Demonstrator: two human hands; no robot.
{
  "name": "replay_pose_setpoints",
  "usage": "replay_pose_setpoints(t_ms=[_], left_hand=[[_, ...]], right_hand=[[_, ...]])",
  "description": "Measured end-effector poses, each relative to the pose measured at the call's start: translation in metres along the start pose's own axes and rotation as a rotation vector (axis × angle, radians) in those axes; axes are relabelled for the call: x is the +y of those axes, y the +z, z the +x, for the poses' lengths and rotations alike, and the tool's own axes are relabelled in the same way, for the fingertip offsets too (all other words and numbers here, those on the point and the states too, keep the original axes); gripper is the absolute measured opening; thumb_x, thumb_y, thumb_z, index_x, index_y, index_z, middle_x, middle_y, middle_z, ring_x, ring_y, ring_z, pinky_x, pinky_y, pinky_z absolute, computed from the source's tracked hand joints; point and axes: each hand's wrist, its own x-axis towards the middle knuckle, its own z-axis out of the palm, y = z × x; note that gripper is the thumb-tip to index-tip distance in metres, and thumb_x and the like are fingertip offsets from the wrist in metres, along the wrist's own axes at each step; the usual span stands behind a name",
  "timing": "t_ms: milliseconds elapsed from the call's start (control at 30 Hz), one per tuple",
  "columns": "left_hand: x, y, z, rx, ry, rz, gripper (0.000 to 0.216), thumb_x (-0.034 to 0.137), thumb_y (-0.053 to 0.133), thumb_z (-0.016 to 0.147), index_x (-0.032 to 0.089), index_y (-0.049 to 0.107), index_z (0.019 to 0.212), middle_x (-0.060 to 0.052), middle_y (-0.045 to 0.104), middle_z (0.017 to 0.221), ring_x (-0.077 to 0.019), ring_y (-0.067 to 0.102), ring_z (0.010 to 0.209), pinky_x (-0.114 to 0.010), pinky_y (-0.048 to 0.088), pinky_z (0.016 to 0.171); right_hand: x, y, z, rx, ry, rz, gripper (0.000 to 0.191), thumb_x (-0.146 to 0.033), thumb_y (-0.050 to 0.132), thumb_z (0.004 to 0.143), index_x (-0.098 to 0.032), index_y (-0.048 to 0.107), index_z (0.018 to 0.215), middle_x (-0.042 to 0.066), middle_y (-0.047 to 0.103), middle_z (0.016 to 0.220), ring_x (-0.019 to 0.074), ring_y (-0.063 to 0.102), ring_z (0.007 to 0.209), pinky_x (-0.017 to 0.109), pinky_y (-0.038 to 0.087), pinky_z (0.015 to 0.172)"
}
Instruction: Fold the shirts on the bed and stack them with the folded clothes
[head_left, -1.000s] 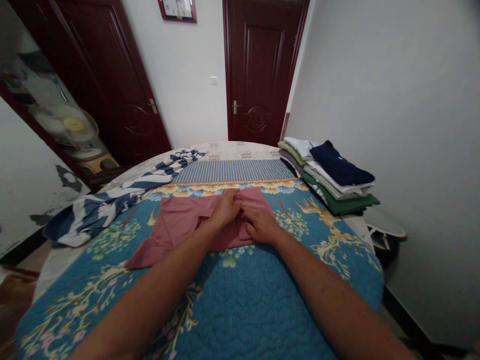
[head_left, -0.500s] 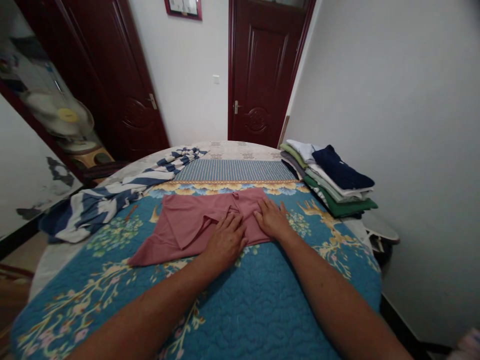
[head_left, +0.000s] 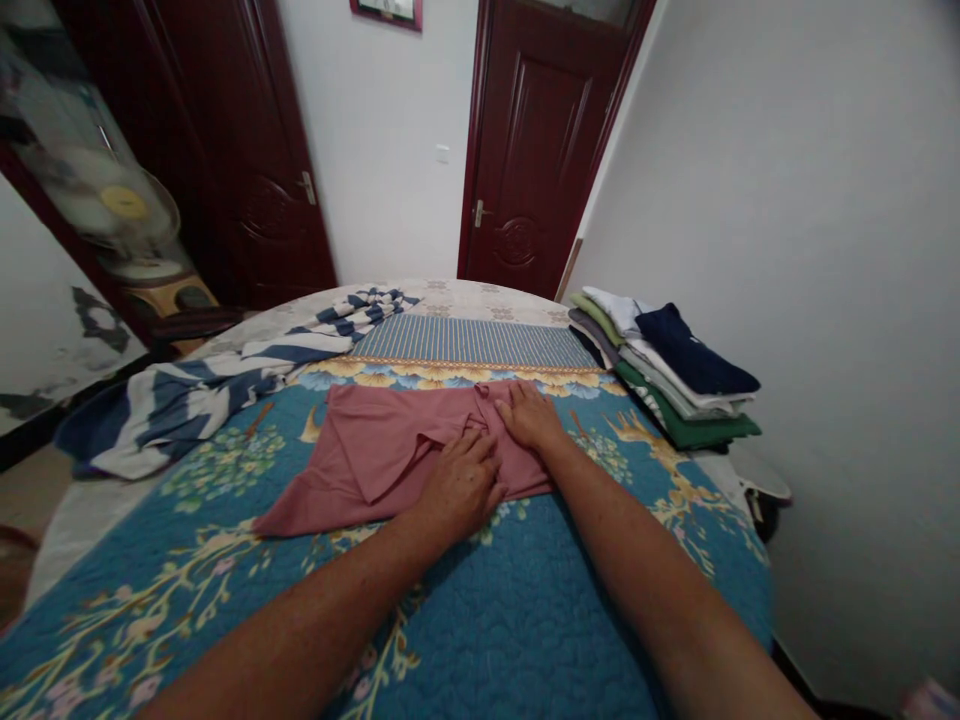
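Note:
A pink garment (head_left: 390, 435), partly folded, lies across the blue flowered quilted cover (head_left: 525, 610) on the table. Its left side tapers to a corner pointing toward me, and a loose fold stands up a little near its middle. My left hand (head_left: 461, 485) lies palm down on the near middle of the cloth, fingers stretched out. Farther right and a bit farther away, my right hand (head_left: 529, 415) presses flat on the garment's right part, its fingers apart. Neither hand grips the fabric.
A stack of folded clothes (head_left: 675, 370) stands at the table's right edge by the wall. A blue-and-white striped garment (head_left: 225, 390) lies loosely along the left edge. Beyond the table are two dark red doors (head_left: 529, 150), and a fan (head_left: 124, 205) stands at the left.
My right hand has slid slightly away from me and left over the pink garment. My left hand stays on nearly the same spot. The camera view has tilted a little.

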Motion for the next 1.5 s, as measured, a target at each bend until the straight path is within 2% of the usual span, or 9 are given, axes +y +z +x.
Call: replay_pose_setpoints(t_ms=[200,367,567,833,1000,1267,1367,1433,1500], left_hand=[[-0.001,-0.004,0.002,-0.051,-0.004,-0.028,0.025,0.036,0.068,0.100,0.022,0.076,0.120,-0.012,0.073,0.136,-0.0343,0.059,0.138,-0.059,0.029,0.131],[0.000,-0.007,0.003,-0.067,-0.015,-0.043,0.025,0.035,0.067,0.100,0.020,0.075,0.119,-0.015,0.074,0.135,-0.0361,0.061,0.138,-0.063,0.030,0.128],[0.001,-0.011,0.004,-0.064,-0.023,-0.066,0.022,0.032,0.069,0.097,0.022,0.076,0.115,-0.015,0.076,0.129,-0.0355,0.063,0.134,-0.062,0.031,0.128],[0.002,-0.011,0.005,-0.056,0.000,-0.054,0.023,0.031,0.064,0.100,0.020,0.077,0.116,-0.016,0.075,0.131,-0.0347,0.063,0.134,-0.058,0.035,0.125],[0.006,-0.007,0.002,-0.040,0.010,0.000,0.021,0.031,0.064,0.100,0.018,0.078,0.109,-0.017,0.077,0.119,-0.0348,0.065,0.127,-0.059,0.032,0.126],[0.014,-0.003,-0.002,-0.048,0.126,-0.045,0.040,0.029,0.063,0.103,0.026,0.070,0.142,-0.014,0.072,0.142,-0.0332,0.064,0.135,-0.056,0.037,0.123],[0.011,-0.006,-0.002,0.009,0.125,-0.004,0.054,0.027,0.065,0.102,0.033,0.061,0.155,-0.013,0.057,0.163,-0.0340,0.056,0.145,-0.054,0.039,0.122],[0.009,-0.007,-0.001,0.004,0.179,0.032,0.049,0.028,0.064,0.103,0.033,0.064,0.152,-0.011,0.050,0.170,-0.0356,0.047,0.154,-0.054,0.036,0.125],[0.008,-0.005,-0.001,-0.043,0.207,0.065,0.041,0.031,0.061,0.105,0.028,0.069,0.145,-0.012,0.058,0.163,-0.0361,0.047,0.154,-0.055,0.033,0.127]], right_hand=[[0.009,0.003,0.030,0.020,0.023,0.031,0.072,-0.061,0.031,0.113,-0.008,0.056,0.154,0.025,0.047,0.169,0.0359,0.040,0.159,0.055,0.028,0.128],[0.015,-0.001,0.025,0.165,-0.058,0.075,0.061,-0.051,0.034,0.114,-0.009,0.059,0.152,0.024,0.057,0.159,0.0313,0.046,0.153,0.049,0.030,0.128],[0.013,0.000,-0.014,0.149,-0.015,-0.004,0.060,-0.049,0.035,0.115,-0.012,0.053,0.159,0.019,0.048,0.170,0.0304,0.041,0.158,0.051,0.026,0.131],[0.021,-0.005,-0.083,0.030,-0.026,-0.092,0.071,-0.056,0.034,0.113,-0.012,0.042,0.169,0.018,0.034,0.178,0.0384,0.030,0.165,0.063,0.019,0.132],[0.027,-0.009,-0.115,0.005,-0.009,-0.112,0.077,-0.062,0.036,0.111,-0.015,0.037,0.172,0.018,0.030,0.180,0.0425,0.030,0.164,0.066,0.019,0.132],[0.040,-0.008,-0.113,0.202,0.066,0.024,0.062,-0.045,0.038,0.111,-0.011,0.049,0.162,0.022,0.054,0.164,0.0324,0.044,0.157,0.051,0.033,0.130],[0.049,-0.012,-0.108,0.237,0.129,0.047,0.057,-0.036,0.039,0.110,-0.009,0.053,0.158,0.022,0.055,0.163,0.0316,0.054,0.148,0.046,0.039,0.125],[0.052,-0.014,-0.107,0.234,0.123,0.028,0.054,-0.035,0.043,0.109,-0.009,0.057,0.154,0.022,0.057,0.160,0.0318,0.056,0.145,0.045,0.039,0.124],[0.050,-0.016,-0.108,0.222,0.094,0.014,0.050,-0.035,0.046,0.108,-0.011,0.062,0.148,0.020,0.064,0.153,0.0319,0.054,0.146,0.045,0.039,0.124]])
